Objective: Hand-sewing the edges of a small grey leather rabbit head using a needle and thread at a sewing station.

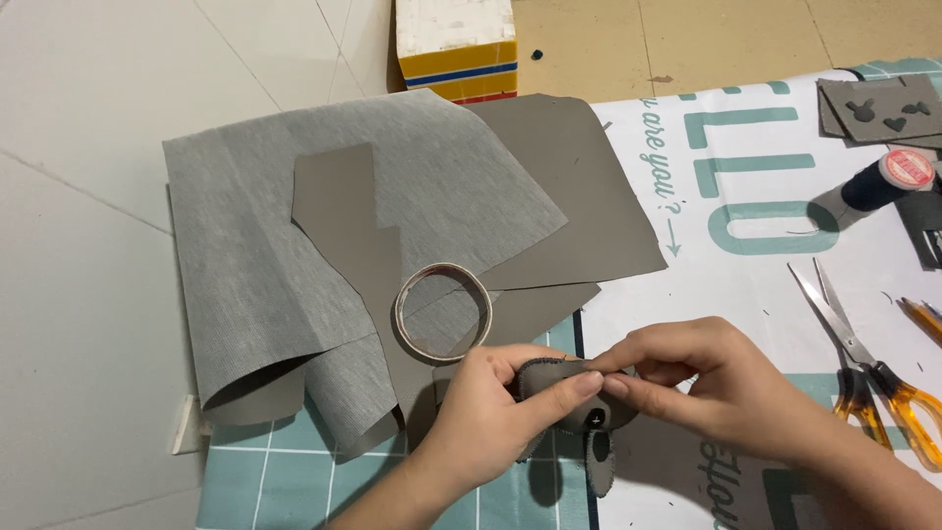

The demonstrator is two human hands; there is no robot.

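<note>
- My left hand (481, 417) and right hand (702, 383) met over the lower middle of the work surface, above the teal grid cutting mat (285, 471); both pinched one small grey felt piece (574, 393) between them
- The felt piece was dark grey-brown, rounded on top, edged with black stitches; a small black button (596, 420) sat on its front; a stitched flap hung from its underside
- Left thumb and fingers were closed on the piece's left end; right thumb and forefinger were closed on its top edge, fingertips touching the left thumb
- Counted: one cardboard tape ring (443, 312), lying just above my left hand on the fabric; one large light grey fabric sheet (255, 236), its lower corner folded under; two or more grey-brown felt sheets (579, 186) overlapped beneath and upon it, exact number unclear
- One pair of orange-handled scissors (873, 368), blades parted, right of my right hand; one spool of dark thread (878, 185) near the right edge; pencil tips (922, 316) at the far right, count unclear
- One felt scrap with cut-out shapes (878, 110) top right; one yellow and white box (456, 47) at the top; one printed white and teal sheet (726, 255) under the right side
</note>
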